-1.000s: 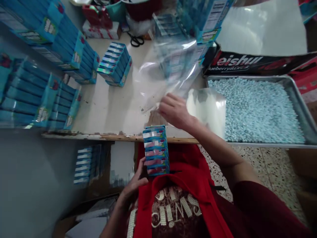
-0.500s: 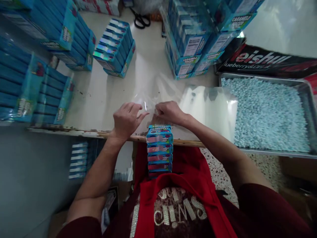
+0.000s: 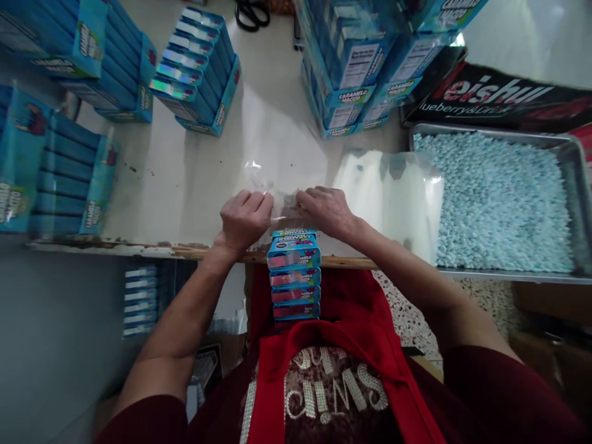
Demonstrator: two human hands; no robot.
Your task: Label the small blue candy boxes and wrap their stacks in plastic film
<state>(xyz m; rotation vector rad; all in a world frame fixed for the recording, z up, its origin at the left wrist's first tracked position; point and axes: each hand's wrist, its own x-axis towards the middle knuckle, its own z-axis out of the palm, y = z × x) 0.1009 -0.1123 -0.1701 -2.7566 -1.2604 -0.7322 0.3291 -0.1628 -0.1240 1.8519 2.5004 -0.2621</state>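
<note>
Both hands are over the near part of the table [image 3: 208, 203], with a clear plastic film [image 3: 287, 206] stretched between them. My left hand [image 3: 247, 217] is closed, pinching the film's left side. My right hand [image 3: 325, 211] has its fingers pressed together on the film's right side. Just below the hands, a row of blue candy boxes [image 3: 294, 277] runs from the table edge toward the red apron. The film lies at the far end of this row; where exactly it ends is too transparent to tell.
Flat clear sheets [image 3: 388, 197] lie right of my hands, beside a metal tray [image 3: 583, 203] of light blue candies [image 3: 497, 203]. Wrapped box stacks [image 3: 356, 68] stand behind, more [image 3: 69, 166] at left, an open-topped display [image 3: 198, 74] and black scissors [image 3: 252, 13] at the back.
My left hand has closed on the film and shifted slightly right. The film is now drawn more tautly between the hands. The view has shifted a little.
</note>
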